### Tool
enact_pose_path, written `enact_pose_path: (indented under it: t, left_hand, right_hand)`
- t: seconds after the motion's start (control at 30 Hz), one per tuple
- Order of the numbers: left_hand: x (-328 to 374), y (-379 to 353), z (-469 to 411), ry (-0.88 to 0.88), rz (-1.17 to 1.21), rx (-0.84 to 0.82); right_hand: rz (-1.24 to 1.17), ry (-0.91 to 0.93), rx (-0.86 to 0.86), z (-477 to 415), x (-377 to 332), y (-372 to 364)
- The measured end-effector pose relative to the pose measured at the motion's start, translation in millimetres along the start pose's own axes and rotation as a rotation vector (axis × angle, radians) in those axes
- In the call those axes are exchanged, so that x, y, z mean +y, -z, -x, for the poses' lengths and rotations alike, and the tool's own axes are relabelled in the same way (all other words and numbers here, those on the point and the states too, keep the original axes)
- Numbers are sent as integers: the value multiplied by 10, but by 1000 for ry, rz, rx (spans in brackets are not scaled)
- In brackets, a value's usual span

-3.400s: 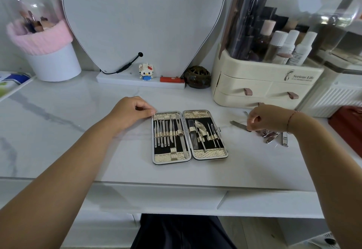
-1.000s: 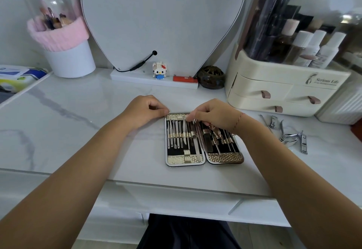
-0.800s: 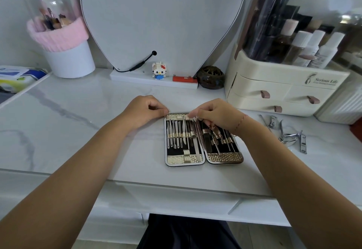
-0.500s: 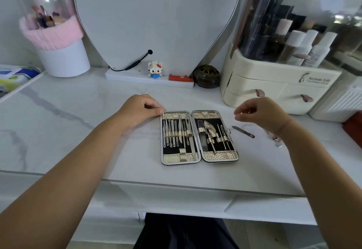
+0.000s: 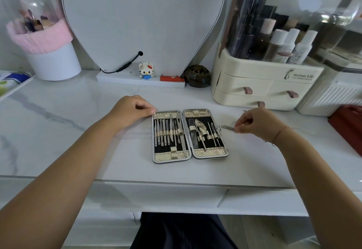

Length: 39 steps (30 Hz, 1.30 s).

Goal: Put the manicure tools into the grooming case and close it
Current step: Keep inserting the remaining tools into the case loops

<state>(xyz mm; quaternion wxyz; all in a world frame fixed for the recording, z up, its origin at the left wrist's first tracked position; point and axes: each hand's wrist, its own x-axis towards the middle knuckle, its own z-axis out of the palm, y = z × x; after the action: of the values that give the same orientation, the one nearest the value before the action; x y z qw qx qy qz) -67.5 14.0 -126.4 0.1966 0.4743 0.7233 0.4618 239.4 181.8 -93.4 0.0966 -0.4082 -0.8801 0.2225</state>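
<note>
The grooming case lies open flat on the white marble table, its black lining holding several metal tools under gold straps. My left hand rests curled against the case's top left corner, thumb and fingertip touching its edge. My right hand is just right of the case, thumb and forefinger pinched on the end of a slim flat metal tool that lies low over the table. Other loose tools are hidden behind my right hand.
A cream cosmetics organiser with drawers stands behind my right hand. A heart-shaped mirror on a white base, a small toy figure, a dark round pot and a brush holder line the back. A red box is at right.
My right hand left the middle of the open case, moved right to the loose tools and has pinched a slim tool. My left hand stayed at the case's corner.
</note>
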Motion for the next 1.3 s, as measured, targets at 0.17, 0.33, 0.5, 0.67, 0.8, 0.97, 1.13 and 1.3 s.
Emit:
enact_pose_path:
  t: [0.17,0.33,0.5,0.67,0.8,0.97,1.13,1.3]
  left_hand:
    - [-9,5,-3,1,-9,-3]
    - [-7,-4,4,12,14,1]
    - [0,-7,3,18,18,1]
    - [-12,-10,-3,20,25,0]
    - [-35,-4,-16,17,30,8]
    - [-36,3,-23,11,31,2]
    - [-19,5,-15,10,44,-8]
    - [-46,18,-47,-9,2,-22]
  right_hand:
    - [-13,0,-23,-14,27,4]
    - [-34,19,-11,-7,29,-5]
    - [4,32,19,4,6,-19]
    - [9,47,24,0,13,-38]
    - [-87,37,13,10,41,-51]
    - [-256,42,30,-93,-81,-90]
    - [-512,94,-60,-373,-649,-123]
    - [-521,32,-236,-625,-1012,-360]
